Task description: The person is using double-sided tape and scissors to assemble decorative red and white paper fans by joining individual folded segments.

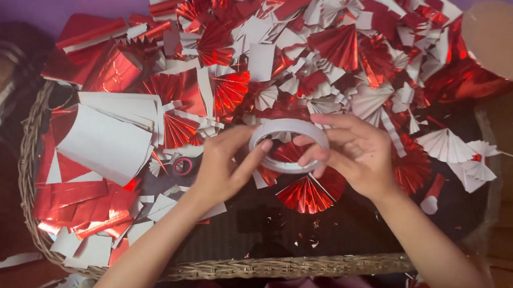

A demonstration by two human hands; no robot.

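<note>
Both hands, left hand (225,164) and right hand (353,152), grip the tape roll (290,146); fingers closed on its rim. Keep it level above the red paper fan (305,195).

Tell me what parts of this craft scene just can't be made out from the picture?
- Head view: the free end of the white tape roll is hidden under the left hand and right hand.
- The tan cardboard tube is cut off by the right edge.
- Much of the wicker tray is buried under red foil fans and scraps.
- A small ring among the scraps is too small to identify.
</note>
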